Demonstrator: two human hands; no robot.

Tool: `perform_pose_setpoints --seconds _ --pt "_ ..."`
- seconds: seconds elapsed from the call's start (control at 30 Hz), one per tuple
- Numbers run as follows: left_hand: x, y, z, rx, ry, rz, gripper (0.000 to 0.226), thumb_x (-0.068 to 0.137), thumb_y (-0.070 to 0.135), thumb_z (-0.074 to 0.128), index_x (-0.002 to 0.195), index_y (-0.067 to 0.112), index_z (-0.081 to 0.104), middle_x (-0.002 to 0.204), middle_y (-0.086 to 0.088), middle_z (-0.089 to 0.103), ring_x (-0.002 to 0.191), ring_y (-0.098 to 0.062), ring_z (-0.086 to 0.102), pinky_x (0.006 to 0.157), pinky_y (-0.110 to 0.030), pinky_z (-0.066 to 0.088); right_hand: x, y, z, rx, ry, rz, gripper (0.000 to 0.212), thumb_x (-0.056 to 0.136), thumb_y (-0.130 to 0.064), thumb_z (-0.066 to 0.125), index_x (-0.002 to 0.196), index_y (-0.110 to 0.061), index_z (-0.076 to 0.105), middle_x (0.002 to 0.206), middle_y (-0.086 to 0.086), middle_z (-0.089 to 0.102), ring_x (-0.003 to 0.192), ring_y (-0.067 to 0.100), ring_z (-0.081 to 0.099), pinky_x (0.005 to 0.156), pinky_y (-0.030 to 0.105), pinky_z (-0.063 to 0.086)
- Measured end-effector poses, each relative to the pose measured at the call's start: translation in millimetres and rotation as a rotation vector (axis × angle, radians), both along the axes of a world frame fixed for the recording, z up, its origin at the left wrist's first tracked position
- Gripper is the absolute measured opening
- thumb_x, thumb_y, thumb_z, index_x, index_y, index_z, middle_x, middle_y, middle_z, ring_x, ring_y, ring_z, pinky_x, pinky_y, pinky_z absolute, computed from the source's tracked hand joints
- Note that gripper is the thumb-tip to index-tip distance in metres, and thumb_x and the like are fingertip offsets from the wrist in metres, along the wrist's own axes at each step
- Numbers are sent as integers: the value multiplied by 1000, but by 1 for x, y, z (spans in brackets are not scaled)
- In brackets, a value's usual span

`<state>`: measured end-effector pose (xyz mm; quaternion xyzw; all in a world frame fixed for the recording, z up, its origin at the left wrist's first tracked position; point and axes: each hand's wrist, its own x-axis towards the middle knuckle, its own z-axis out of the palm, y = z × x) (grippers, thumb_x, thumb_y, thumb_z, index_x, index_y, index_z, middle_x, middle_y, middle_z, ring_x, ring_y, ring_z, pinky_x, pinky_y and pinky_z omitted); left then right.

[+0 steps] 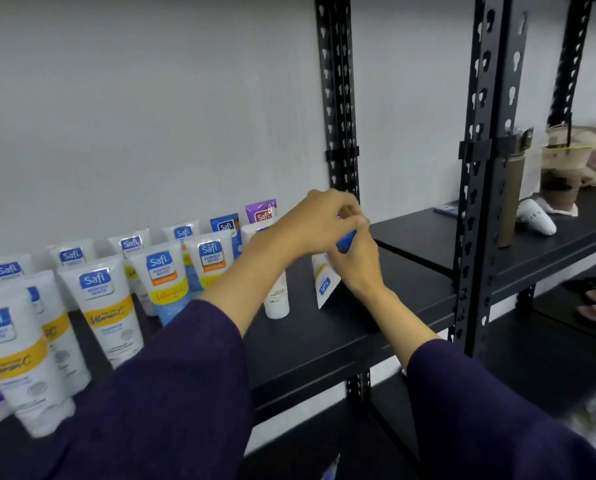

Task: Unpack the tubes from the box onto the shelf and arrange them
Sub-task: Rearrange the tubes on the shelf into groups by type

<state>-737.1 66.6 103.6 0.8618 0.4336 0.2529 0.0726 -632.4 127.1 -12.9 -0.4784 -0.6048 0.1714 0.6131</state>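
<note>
The right hand holds a white tube over the black shelf, its fingers curled round the tube's upper part near the blue cap. The tube's long axis runs steeply, tilted a little — cap up toward the hands, flat crimped end down at the shelf board — so its blue logo reads upside down, with a yellow band beside it. The left hand reaches across from above, fingertips pinched together at the cap end; whether they grip the cap itself I cannot tell. To the left on the same shelf stand rows of tubes, caps down, white with blue logos and yellow bands, a purple one at the back.
</note>
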Motion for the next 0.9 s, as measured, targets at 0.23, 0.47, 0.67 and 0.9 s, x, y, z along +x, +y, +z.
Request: perform_pose_setpoints --seconds 0.23,0.47,0.67,0.9 --pt "-19 1 -62 158 -155 182 18 93 23 55 108 19 64 111 0 66 99 -13 60 88 -33 51 4 -12 -2 -1 98 30 62 85 -7 67 138 -11 35 114 -5 53 99 6 55 74 9 44" --pt "-6 8 -95 6 -109 237 24 92 28 57 113 19 63 113 -3 61 95 -16 60 78 -29 50 7 -12 -3 23 94 -9 60 85 -8 68 138 -11 38 115 -3 53 102 8 54 73 3 42" --pt "4 8 -106 -137 11 228 49 81 35 70 123 14 55 124 -5 51 103 -18 53 84 -29 44 19 -8 -2 -47 137 -40 60 85 -12 69 137 -9 40 126 4 54 105 6 49 78 11 43" --pt "11 16 -87 -174 127 331 55 82 24 64 130 11 42 124 -8 48 106 -24 53 74 -26 41 30 -1 -7 -146 130 -27 55 83 -14 71 131 -8 45 124 11 58 109 16 57 81 21 47"
